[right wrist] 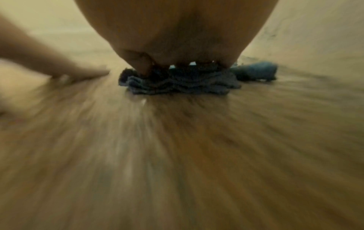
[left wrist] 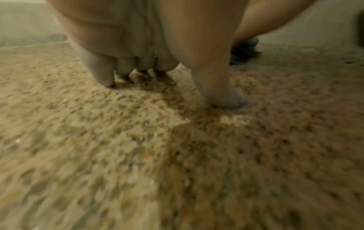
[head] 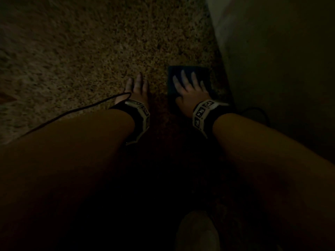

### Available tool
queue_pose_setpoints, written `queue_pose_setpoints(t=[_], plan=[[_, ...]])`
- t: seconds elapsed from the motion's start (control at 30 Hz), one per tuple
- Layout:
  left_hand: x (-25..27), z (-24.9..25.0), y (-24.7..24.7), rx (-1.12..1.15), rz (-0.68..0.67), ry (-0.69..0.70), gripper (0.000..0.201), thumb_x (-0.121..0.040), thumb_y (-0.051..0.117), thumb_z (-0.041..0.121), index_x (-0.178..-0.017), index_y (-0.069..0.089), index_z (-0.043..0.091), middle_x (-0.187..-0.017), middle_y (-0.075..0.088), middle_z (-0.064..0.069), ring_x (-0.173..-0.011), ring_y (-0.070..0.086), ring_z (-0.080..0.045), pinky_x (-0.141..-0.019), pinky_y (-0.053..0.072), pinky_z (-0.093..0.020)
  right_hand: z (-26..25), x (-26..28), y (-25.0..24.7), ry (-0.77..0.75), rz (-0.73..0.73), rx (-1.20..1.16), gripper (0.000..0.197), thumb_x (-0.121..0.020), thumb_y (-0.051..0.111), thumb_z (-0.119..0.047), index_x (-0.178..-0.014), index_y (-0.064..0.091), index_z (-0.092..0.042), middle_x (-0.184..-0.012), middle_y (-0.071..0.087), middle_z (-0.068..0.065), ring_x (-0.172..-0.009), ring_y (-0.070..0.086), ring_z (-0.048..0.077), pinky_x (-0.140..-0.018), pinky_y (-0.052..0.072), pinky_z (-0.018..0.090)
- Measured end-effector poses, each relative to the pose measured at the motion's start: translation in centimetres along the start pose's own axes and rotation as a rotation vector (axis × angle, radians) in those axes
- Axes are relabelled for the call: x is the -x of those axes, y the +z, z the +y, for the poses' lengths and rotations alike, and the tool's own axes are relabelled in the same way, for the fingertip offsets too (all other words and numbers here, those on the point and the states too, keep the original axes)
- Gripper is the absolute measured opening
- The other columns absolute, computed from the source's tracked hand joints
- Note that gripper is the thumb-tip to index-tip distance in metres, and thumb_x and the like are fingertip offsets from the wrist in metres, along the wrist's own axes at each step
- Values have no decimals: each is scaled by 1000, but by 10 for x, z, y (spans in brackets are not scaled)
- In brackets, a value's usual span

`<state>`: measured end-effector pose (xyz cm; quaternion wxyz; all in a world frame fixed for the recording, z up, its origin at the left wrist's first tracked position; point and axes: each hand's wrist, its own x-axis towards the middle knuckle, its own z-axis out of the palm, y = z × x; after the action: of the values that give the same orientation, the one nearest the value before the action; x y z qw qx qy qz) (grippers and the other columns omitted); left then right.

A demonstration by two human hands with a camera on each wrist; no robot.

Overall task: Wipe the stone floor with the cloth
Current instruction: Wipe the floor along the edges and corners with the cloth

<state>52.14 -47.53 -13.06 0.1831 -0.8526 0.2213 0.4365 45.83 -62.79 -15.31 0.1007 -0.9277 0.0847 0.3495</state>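
A folded blue cloth point(head: 188, 77) lies on the speckled stone floor point(head: 101, 51) close to the wall on the right. My right hand point(head: 190, 87) presses flat on it with fingers spread and straight. In the right wrist view the cloth point(right wrist: 177, 84) bunches under that palm and the picture is streaked with motion. My left hand point(head: 136, 87) rests flat on the bare floor just left of the cloth, holding nothing. In the left wrist view its fingertips point(left wrist: 104, 77) and thumb touch the stone floor point(left wrist: 138, 155), and the cloth point(left wrist: 244, 49) shows behind the thumb.
A pale wall point(head: 272, 51) rises along the right side, right next to the cloth. A thin black cable point(head: 72, 111) runs from my left wrist across the floor to the left. The scene is very dim. My knee or foot point(head: 197, 230) shows at the bottom.
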Motion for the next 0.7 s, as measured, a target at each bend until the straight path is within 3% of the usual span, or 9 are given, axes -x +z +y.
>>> queue_pose_setpoints(t=[0.1,0.17,0.3,0.57,0.7], plan=[[4,6,-4,-63,7,26,80,-101,39,38,-148,-19,7,-155,-24,-14,-144,-14,-35,-115,10,-48,14,28,23,3,-34,43,64,-102,25,-39,-149,-17,-30,-156,-26,-1,-144,-22,28,-116,-9,45],[3,6,-4,3,29,29,71,-103,32,35,-149,-16,10,-155,-24,-12,-144,-13,-34,-115,10,-48,23,47,38,30,-72,50,64,-102,24,-38,-148,-19,-30,-155,-28,-1,-143,-23,29,-116,-10,45],[-3,14,0,-8,38,163,91,-95,52,43,-148,-20,28,-153,-32,-2,-144,-17,-31,-114,14,-53,32,65,48,63,-101,42,65,-101,25,-37,-148,-19,-29,-156,-27,1,-143,-24,29,-115,-11,44],[1,25,0,-85,40,164,84,-98,46,23,-148,-21,27,-151,-35,-3,-144,-17,-31,-113,20,-47,41,57,51,29,-84,26,73,-95,22,-61,-147,-20,-32,-154,-30,0,-141,-27,29,-114,-15,46],[-1,28,-1,-89,23,132,89,-97,50,29,-147,-24,27,-150,-37,-3,-143,-19,-31,-113,19,-48,44,32,35,50,45,34,67,-99,23,-53,-150,-13,-29,-157,-22,2,-144,-19,32,-117,-6,49]])
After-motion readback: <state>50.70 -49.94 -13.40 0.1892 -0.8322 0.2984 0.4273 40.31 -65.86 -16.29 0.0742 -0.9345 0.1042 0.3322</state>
